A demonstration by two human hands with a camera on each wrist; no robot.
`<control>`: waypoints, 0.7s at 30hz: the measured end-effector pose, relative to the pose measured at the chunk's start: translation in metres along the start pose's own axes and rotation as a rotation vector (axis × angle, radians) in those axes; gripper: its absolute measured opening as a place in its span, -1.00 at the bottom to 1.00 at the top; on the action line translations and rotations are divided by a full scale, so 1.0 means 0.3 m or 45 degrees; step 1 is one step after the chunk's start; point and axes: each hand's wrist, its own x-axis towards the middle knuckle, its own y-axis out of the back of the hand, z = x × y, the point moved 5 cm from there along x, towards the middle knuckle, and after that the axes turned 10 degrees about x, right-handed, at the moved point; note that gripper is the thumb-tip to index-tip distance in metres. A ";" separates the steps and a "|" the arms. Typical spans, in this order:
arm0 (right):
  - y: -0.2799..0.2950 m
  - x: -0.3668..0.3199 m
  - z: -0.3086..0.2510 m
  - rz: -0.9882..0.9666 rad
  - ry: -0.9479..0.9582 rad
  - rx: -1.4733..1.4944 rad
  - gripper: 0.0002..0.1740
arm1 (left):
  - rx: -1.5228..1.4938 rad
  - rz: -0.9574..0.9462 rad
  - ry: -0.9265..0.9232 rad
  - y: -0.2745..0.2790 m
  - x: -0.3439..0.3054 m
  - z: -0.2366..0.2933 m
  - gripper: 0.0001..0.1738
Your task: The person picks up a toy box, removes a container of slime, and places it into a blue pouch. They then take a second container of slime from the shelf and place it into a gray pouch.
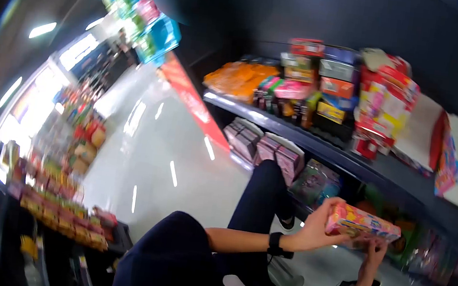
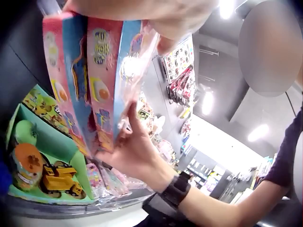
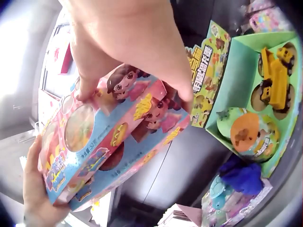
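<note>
Two flat pink-and-blue cartoon-printed boxes (image 3: 90, 151), pressed side by side, are held between both hands in front of the lower shelf. My left hand (image 1: 312, 230) grips one end, thumb and fingers on opposite sides. At the other end, my right hand (image 1: 372, 260) holds the boxes from below in the head view. Close up in the right wrist view, the right hand (image 3: 128, 42) spans the end printed with cartoon girls. In the left wrist view the boxes (image 2: 102, 80) stand upright, with a narrow gap between them.
A dark shelf (image 1: 321, 137) holds orange packets (image 1: 239, 80), stacked small boxes and a red-yellow carton (image 1: 385, 105). Below are pink boxes (image 1: 279, 155). A green open box (image 3: 236, 71) with a yellow toy truck (image 3: 274, 80) stands near the hands. Shiny floor (image 1: 165, 152) stretches left.
</note>
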 end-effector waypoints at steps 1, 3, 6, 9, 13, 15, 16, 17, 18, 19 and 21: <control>0.019 -0.026 -0.018 -0.008 0.006 0.012 -0.55 | 0.151 0.020 -0.125 -0.010 0.020 -0.014 -0.10; -0.099 -0.019 -0.237 0.016 0.016 -0.013 -0.67 | 0.362 -0.020 -0.139 -0.018 0.075 0.002 -0.21; 0.002 0.020 -0.235 -0.057 0.073 -0.166 -0.45 | 0.061 -0.276 0.021 -0.058 0.168 0.133 -0.21; -0.046 0.000 -0.389 -0.056 0.364 0.310 -0.22 | 0.217 -0.286 -0.392 -0.088 0.264 0.308 -0.17; 0.051 0.046 -0.423 0.035 0.494 0.536 -0.11 | 0.227 -0.205 -0.689 -0.203 0.419 0.583 -0.26; 0.067 0.036 -0.496 0.123 0.491 0.457 -0.15 | 0.095 -0.187 -0.639 -0.267 0.511 0.742 -0.41; 0.080 0.041 -0.493 0.134 0.455 0.454 -0.17 | 0.039 -0.192 -0.598 -0.315 0.572 0.807 -0.47; 0.093 0.051 -0.483 0.141 0.420 0.450 -0.19 | -0.009 -0.222 -0.683 -0.374 0.646 0.862 -0.53; 0.104 0.061 -0.477 0.146 0.387 0.444 -0.21 | -0.059 -0.251 -0.769 -0.434 0.720 0.912 -0.58; 0.106 0.065 -0.477 0.172 0.385 0.443 -0.27 | -0.066 -0.289 -0.775 -0.490 0.791 0.935 -0.60; 0.111 0.078 -0.469 0.173 0.353 0.414 -0.30 | -0.066 -0.295 -0.731 -0.582 0.912 0.929 -0.62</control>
